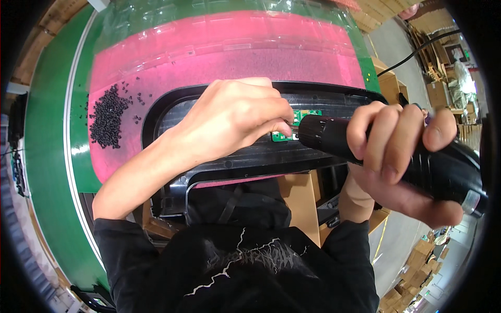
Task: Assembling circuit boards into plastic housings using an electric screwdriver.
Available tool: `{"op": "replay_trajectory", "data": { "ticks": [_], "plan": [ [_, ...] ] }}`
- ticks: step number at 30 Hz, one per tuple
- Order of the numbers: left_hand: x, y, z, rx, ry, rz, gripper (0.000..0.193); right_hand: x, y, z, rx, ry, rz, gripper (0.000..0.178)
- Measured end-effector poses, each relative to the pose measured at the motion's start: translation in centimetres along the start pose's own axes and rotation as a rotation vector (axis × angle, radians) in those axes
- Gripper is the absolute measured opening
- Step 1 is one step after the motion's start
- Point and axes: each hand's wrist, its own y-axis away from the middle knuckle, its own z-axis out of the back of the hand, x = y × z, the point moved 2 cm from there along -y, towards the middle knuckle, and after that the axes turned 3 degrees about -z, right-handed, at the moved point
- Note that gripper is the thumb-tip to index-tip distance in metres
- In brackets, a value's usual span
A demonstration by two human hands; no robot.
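Note:
My right hand [399,151] is wrapped round a black electric screwdriver [334,136], its nose pointing left. The thin bit reaches the fingertips of my left hand [240,112], which are pinched together; whatever sits between them is too small to make out. Just under the bit lies a green circuit board [282,136], partly hidden by my left hand and the screwdriver. The board rests inside a long black plastic housing [172,117] with raised rims, which lies across the near side of the worktable.
A pile of small black screws [108,120] lies on a pink mat [172,68] at the left, some scattered beside it. Clear plastic film [235,26] covers the mat's far part. The green tabletop [47,141] extends left. Cardboard [300,201] stands below the near edge.

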Motion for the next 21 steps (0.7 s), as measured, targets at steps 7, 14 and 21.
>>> {"op": "replay_trajectory", "data": {
  "ticks": [7,14,21],
  "plan": [
    [0.7,0.4,0.4,-0.018,-0.028,0.164,0.017,-1.0,0.1,1.0,0.041,0.011,0.02,0.07],
    [0.6,0.3,0.1,0.012,0.105,0.181,0.022,0.0,-0.1,0.3,-0.046,-0.04,0.03,0.06],
    [0.5,0.2,-0.1,0.071,0.263,0.238,0.017,0.2,0.2,-0.2,-0.039,-0.052,0.028,0.058]
  ]
}}
